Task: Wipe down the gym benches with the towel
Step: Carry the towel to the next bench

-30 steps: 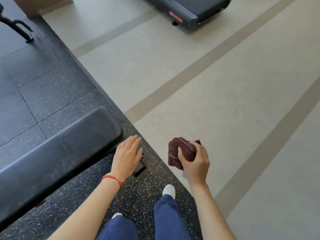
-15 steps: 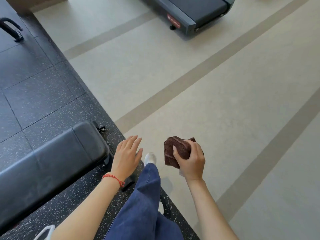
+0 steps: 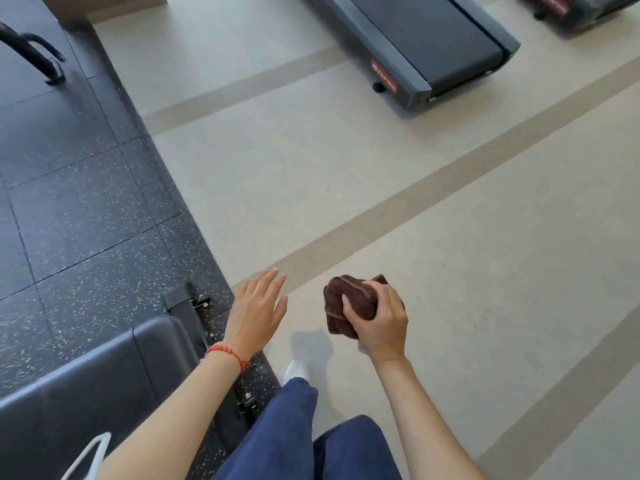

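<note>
the person is wearing dark blue trousers [image 3: 287, 441] of a loose, denim-like cloth, showing on both legs at the bottom of the view. a white shoe [image 3: 296, 370] is peeking out below the hem of the left leg; the other foot is hidden. both forearms are bare, with no sleeves reaching into view. a thin red braided bracelet [image 3: 227, 353] is circling the left wrist, with a small knot or tassel hanging at its side. the left hand [image 3: 256, 311] and right hand [image 3: 381, 322] are wearing no gloves or rings that can be made out.
</note>
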Available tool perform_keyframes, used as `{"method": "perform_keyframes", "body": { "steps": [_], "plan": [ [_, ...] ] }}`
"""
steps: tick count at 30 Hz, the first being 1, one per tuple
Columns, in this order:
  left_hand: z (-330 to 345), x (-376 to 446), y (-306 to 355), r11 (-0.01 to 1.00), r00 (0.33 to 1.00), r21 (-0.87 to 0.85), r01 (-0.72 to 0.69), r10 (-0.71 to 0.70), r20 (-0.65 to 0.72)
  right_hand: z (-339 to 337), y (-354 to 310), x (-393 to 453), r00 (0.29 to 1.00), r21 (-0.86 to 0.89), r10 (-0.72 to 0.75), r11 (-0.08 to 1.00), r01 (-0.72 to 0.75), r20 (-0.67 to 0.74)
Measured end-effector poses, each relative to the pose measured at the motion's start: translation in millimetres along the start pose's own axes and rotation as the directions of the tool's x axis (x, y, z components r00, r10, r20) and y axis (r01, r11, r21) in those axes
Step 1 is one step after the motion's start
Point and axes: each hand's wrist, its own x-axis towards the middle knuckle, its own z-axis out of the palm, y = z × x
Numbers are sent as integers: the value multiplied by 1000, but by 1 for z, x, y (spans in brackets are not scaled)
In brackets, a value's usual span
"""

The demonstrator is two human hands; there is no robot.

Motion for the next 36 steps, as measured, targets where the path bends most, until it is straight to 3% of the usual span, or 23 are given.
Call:
{"method": "perform_keyframes", "body": {
  "steps": [11,23,36],
  "plan": [
    [-25,127,-34,979,976,-12,203,-203,-80,74,3,159,981,106,-154,984,142,115],
    [-61,233,-72,884,862,-87,460,-468,-197,155,-19,315,915,265,-304,936,233,267],
    [-113,288,-230,795,763,-121,594,-605,-230,309,-125,380,832,348,-394,900,263,389]
  ]
}}
